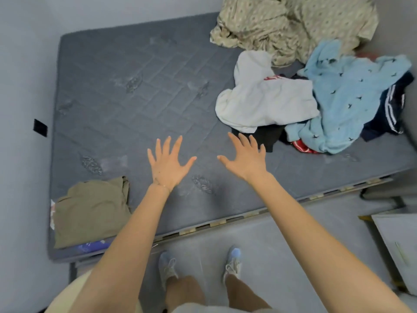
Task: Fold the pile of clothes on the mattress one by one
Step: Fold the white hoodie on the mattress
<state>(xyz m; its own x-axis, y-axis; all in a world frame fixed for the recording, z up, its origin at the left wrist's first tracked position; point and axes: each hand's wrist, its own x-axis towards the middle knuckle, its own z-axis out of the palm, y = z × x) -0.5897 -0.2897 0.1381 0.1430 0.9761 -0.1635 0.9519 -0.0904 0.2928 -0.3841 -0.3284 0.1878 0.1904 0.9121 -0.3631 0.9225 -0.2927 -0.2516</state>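
A: Start close in. What are the hands doing?

B: Both are empty. The left hand and right hand are held palm-down over bare mattress, fingers spread wide, side by side but apart.

A: What could go wrong from here?

B: The pile of clothes is tangled. Pulling the black garment, nearest the right hand, would likely drag out the white top lying over it, and perhaps the red piece beside it. Lifting the top layer first looks safer. Also, spreading a piece too far toward 8 o'clock could rumple the olive garment lying flat at the near left corner; I judge it is already folded.

A: Where is the pile from the hands?

B: At 1 to 2 o'clock of the right hand. The black edge is near its fingertips, not touching. Beyond comes the white top, then the light blue garment at 2 o'clock, with a navy striped piece behind it. Farthest, at 1 o'clock, lies a crumpled patterned beige cloth.
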